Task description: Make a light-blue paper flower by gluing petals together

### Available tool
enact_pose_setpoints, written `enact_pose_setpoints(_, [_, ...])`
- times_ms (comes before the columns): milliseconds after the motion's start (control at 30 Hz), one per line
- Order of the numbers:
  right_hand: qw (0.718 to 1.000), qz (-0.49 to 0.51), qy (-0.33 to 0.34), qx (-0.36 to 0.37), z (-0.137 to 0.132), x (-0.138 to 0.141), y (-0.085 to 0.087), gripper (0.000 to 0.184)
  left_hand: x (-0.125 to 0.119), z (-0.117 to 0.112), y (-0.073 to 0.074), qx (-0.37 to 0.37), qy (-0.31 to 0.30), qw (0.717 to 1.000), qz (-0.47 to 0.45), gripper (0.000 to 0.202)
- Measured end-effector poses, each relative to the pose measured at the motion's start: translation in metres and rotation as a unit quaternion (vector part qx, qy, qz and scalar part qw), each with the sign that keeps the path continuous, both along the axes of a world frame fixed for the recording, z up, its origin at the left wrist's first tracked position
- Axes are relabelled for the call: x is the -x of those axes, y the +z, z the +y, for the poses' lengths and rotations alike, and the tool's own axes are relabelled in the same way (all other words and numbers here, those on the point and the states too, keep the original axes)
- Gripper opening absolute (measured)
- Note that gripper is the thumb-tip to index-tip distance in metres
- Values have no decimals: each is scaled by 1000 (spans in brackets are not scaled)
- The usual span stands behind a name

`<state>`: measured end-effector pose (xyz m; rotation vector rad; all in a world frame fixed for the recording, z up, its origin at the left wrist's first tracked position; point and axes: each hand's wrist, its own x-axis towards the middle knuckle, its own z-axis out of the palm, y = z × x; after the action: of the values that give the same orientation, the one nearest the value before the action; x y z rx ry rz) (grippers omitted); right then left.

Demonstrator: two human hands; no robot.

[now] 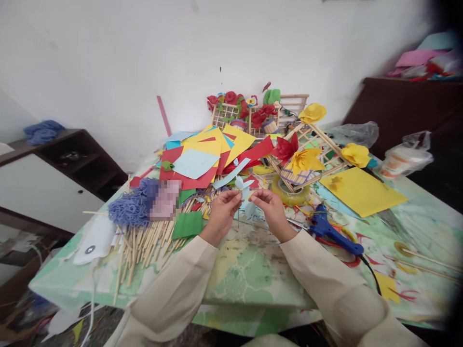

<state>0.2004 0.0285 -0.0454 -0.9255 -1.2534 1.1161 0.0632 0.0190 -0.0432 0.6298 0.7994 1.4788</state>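
Note:
My left hand [221,212] and my right hand [270,208] meet above the middle of the table, both pinched on a small pale blue paper flower [243,185] with thin petals. Its petals stick up between my fingertips. Cream sleeves cover both forearms. Just behind the flower lies a pale blue paper strip [231,174] on a heap of coloured paper sheets [202,154].
A blue glue gun [331,230] lies right of my right hand, its cord trailing off. A roll of tape [289,193], a yellow sheet [361,190], stick frames with paper flowers [307,161], wooden sticks [144,241], purple yarn [133,205] and a white device [94,238] crowd the table [249,274].

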Motion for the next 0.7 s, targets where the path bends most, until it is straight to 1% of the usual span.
enact_pose_setpoints(133, [998, -36, -41, -27, -1, -3, 3, 21, 1, 0, -1, -8, 11, 1000, 7, 29])
enact_pose_setpoints(233, [996, -67, -47, -46, -1, 0, 3, 22, 0, -1, -1, -9, 5, 1000, 8, 30])
enact_pose_setpoints(333, [993, -90, -42, -63, 0, 5, 2, 19, -2, -2, -1, -3, -7, 1000, 5, 30])
enact_pose_setpoints(433, [993, -87, -43, -65, 0, 5, 1, 16, -2, -3, 1, 8, -21, 1000, -8, 28])
enact_pose_setpoints(567, [992, -86, -66, -68, -1, 0, 5, 17, -1, -4, 4, 40, -42, 998, -39, 21])
enact_pose_setpoints(633, [988, -93, -85, -91, -3, -2, 8, 16, 0, -4, 6, 53, -49, 996, -51, 17])
enact_pose_setpoints(700, [980, -108, -102, -136, -5, -2, 12, 13, -1, -4, 6, 59, -51, 995, -56, 15])
